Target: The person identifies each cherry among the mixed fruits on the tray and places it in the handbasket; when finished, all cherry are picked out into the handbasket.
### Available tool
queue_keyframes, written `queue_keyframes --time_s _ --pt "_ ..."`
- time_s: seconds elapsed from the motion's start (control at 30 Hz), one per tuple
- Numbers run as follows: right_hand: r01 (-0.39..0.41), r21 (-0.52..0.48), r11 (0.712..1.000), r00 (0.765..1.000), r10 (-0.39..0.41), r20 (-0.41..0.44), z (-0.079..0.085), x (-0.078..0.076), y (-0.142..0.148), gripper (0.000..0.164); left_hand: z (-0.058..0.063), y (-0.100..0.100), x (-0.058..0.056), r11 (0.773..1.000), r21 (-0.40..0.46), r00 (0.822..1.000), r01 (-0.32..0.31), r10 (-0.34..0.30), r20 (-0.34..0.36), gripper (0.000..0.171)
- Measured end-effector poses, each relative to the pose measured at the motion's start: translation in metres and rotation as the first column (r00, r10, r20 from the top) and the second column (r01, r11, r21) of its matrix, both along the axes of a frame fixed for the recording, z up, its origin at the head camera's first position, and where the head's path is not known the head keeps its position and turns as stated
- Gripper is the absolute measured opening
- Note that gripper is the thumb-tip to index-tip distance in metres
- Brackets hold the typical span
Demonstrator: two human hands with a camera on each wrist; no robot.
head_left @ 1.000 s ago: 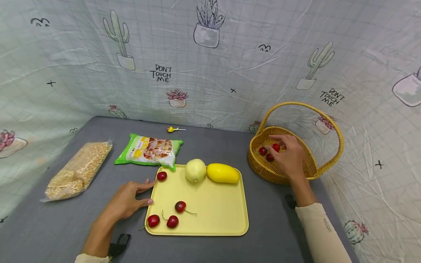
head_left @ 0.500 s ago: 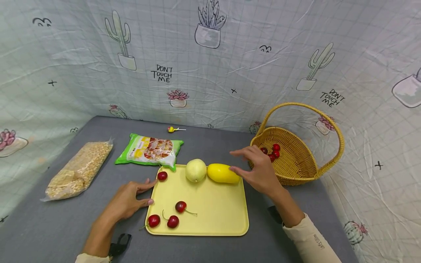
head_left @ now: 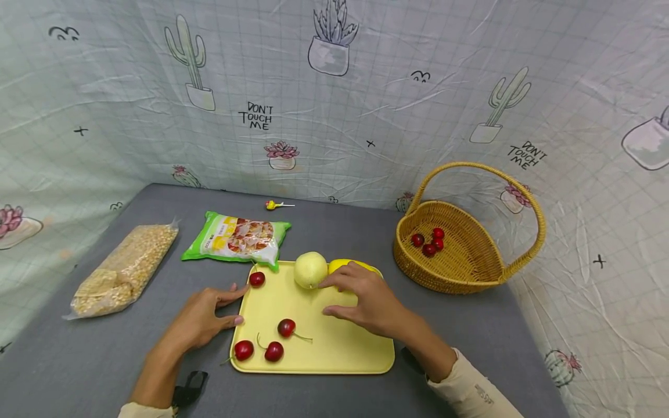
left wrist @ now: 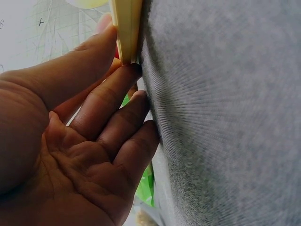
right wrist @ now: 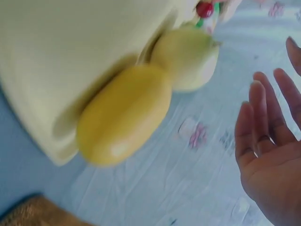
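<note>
My left hand (head_left: 201,319) rests at the left edge of the yellow tray (head_left: 360,348). Its thumb and index fingertips touch the rim, and in the left wrist view the thumb (left wrist: 80,61) lies against the tray's edge (left wrist: 126,28). Over the tray's right half hovers my right hand (head_left: 371,302), thumb and fingers apart, holding nothing. It partly hides a yellow oblong fruit (head_left: 340,265), which shows whole in the right wrist view (right wrist: 124,115). Beside that sits a round pale-green fruit (head_left: 310,270). Several cherries lie on the tray, one (head_left: 256,279) at the upper left, another (head_left: 286,327) lower down.
A wicker basket (head_left: 470,277) with an arched handle stands at the right, several cherries (head_left: 429,250) inside. Behind the tray lies a green-and-white food packet (head_left: 248,237), touching its corner. A bag of corn kernels (head_left: 130,267) lies left; a lollipop (head_left: 272,205) sits at the back.
My right hand has come out of the basket, moving left over the tray and leaving cherries in the basket. The left hand has stayed at the tray's edge.
</note>
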State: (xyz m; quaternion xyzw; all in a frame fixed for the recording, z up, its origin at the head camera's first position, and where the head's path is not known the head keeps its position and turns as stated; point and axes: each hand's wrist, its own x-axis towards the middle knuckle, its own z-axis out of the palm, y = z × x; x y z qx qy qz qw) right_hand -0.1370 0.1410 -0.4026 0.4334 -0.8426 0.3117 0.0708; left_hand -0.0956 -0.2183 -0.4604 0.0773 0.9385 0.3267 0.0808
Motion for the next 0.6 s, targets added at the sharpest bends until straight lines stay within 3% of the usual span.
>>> queue_keyframes --time_s 0.2,0.6 --pt "-0.047 0.153 0.987 0.99 0.026 0.139 -0.004 0.013 -0.024 0.039 0.0 0.001 0.0 1.0 0.01 1.0 -0.005 0.005 0.002 0.067" --pt "-0.072 0.399 0.914 0.98 -0.009 0.199 -0.018 0.017 -0.058 0.044 0.002 0.001 0.0 1.0 0.004 1.0 0.001 -0.001 0.003 0.067"
